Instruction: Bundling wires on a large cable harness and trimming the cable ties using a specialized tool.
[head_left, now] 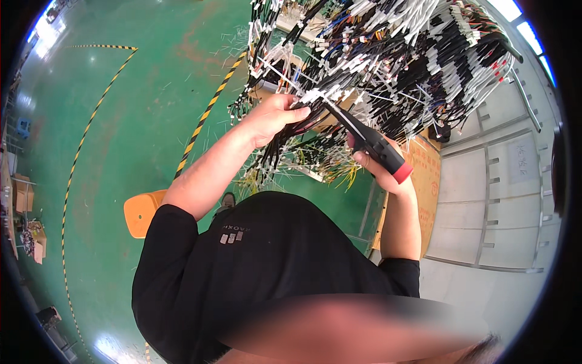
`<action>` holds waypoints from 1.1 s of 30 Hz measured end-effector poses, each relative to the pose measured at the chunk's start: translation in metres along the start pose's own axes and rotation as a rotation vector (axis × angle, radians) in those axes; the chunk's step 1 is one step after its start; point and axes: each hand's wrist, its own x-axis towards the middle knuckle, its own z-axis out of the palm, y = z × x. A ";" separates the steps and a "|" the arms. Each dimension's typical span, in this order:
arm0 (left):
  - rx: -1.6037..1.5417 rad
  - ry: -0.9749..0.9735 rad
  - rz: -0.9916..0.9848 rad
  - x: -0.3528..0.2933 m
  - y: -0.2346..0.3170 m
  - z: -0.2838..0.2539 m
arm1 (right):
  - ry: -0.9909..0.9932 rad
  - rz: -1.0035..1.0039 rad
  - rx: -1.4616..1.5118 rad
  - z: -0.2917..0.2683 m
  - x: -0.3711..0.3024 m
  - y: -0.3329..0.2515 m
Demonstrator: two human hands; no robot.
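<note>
My left hand (270, 120) is closed around a bundle of dark wires (301, 126), its thumb and fingers pinching just below some white connectors or ties (313, 95). In my right hand (388, 179) is a black cable tie gun (374, 145) with a red end cap. The gun's narrow nose points up and left, meeting the bundle close to my left fingertips. Part of its handle is hidden behind my palm. Around and above both hands hangs a dense mass of wire harnesses (418, 79), mostly black and white, with many white connectors.
An orange stool (139, 216) stands at my left on the green floor. Yellow-black striped tape (212, 109) runs across that floor. Beyond my right arm are a brown panel (429, 182) and white panels with metal bars (464, 188). Cut tie ends lie scattered below the wires.
</note>
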 end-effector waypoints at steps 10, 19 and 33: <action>0.148 -0.156 -0.006 0.015 -0.006 -0.019 | 0.063 0.034 0.253 0.012 0.001 0.007; 0.294 -0.139 0.041 0.020 -0.013 -0.025 | 0.016 -0.102 -0.237 0.018 0.010 -0.007; 0.085 -0.422 -0.126 0.034 0.001 -0.030 | 0.269 -0.218 -0.124 0.049 -0.011 0.064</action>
